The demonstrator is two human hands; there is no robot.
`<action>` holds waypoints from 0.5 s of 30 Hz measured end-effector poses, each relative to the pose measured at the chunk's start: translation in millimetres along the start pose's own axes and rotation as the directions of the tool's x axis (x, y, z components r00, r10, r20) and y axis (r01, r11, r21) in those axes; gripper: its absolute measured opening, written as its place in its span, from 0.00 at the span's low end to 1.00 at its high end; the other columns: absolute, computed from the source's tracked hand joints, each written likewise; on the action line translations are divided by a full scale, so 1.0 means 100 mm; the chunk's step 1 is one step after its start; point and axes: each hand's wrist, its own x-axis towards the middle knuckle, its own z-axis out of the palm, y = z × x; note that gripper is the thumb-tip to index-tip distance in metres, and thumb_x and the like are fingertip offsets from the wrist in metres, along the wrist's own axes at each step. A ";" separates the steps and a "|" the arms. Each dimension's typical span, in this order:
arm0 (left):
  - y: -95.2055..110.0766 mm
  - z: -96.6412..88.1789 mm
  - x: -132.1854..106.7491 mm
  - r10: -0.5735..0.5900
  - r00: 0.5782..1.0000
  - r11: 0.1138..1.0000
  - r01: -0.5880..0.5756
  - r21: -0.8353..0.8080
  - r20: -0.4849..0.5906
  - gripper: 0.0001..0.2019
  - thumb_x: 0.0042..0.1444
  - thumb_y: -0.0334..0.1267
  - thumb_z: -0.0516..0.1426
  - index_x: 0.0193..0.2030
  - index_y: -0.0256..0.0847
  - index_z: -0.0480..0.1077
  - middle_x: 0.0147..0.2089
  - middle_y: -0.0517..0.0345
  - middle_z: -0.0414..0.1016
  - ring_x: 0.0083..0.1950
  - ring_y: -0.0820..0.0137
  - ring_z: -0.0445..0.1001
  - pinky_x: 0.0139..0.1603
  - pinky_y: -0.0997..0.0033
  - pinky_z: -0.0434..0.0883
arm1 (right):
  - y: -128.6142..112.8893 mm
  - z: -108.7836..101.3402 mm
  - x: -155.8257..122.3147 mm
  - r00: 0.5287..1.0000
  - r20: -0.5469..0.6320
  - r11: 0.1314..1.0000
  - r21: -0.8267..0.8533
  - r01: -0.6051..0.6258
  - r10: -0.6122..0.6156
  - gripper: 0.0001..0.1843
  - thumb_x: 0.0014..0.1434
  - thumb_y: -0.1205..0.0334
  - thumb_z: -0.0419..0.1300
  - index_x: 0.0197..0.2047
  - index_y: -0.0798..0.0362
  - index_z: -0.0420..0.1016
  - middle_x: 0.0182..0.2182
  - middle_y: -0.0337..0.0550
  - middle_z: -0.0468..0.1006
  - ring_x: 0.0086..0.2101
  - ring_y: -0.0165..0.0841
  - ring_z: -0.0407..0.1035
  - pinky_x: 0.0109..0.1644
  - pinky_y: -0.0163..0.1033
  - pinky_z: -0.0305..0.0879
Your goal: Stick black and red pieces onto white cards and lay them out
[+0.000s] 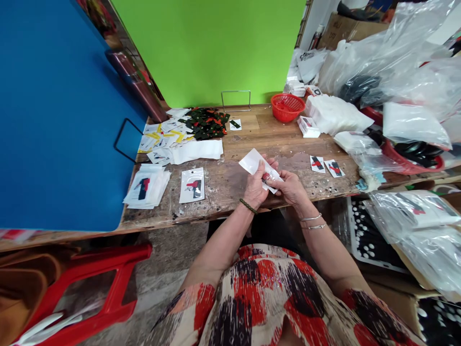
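Observation:
A white plastic packet (pixel 252 160) with something red showing near its lower end is held between both hands above the table's front edge. My left hand (pixel 256 186) grips the packet, thumb on top. Closed on the lower right end of the same packet is my right hand (pixel 291 186); its fingers hide part of the contents. To the left lies a flat packet (pixel 192 185) with a red and black item, beside a stack of similar packets (pixel 144 188). Two small cards (pixel 317 164) with red and black items lie to the right.
A pile of black and orange pieces (pixel 205 122) sits at the back, near scattered white and yellow cards (pixel 166 130). Behind stands a green panel (pixel 212 53), with a red basket (pixel 286 106) at its right. Bagged goods (pixel 414 122) crowd the right side; a blue panel (pixel 54 120) borders the left.

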 end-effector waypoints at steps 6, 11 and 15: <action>-0.07 0.01 -0.05 -0.057 0.998 0.998 0.057 -0.024 -0.009 0.11 0.62 0.40 0.63 0.49 0.40 0.77 0.42 0.55 0.82 0.48 0.67 0.82 0.60 0.63 0.74 | 0.05 0.05 0.03 0.993 -0.098 0.997 -0.052 0.058 -0.063 0.32 0.28 0.52 0.80 0.33 0.51 0.70 0.22 0.32 0.75 0.21 0.26 0.63 0.22 0.33 0.60; -0.06 0.00 -0.02 -0.065 0.998 0.995 0.065 -0.078 -0.005 0.10 0.64 0.43 0.62 0.48 0.40 0.76 0.40 0.55 0.82 0.48 0.67 0.82 0.59 0.62 0.74 | 0.06 0.07 0.04 0.984 -0.131 0.990 -0.081 0.115 -0.125 0.31 0.28 0.51 0.80 0.32 0.51 0.70 0.24 0.33 0.74 0.24 0.27 0.65 0.26 0.33 0.62; 0.02 -0.04 0.04 -0.071 0.997 0.990 0.069 -0.122 -0.011 0.14 0.63 0.47 0.63 0.49 0.40 0.76 0.42 0.53 0.82 0.47 0.64 0.83 0.56 0.60 0.76 | 0.02 0.04 -0.06 0.998 -0.033 0.997 -0.063 0.049 -0.051 0.30 0.32 0.46 0.80 0.30 0.50 0.67 0.17 0.28 0.67 0.16 0.21 0.53 0.17 0.31 0.46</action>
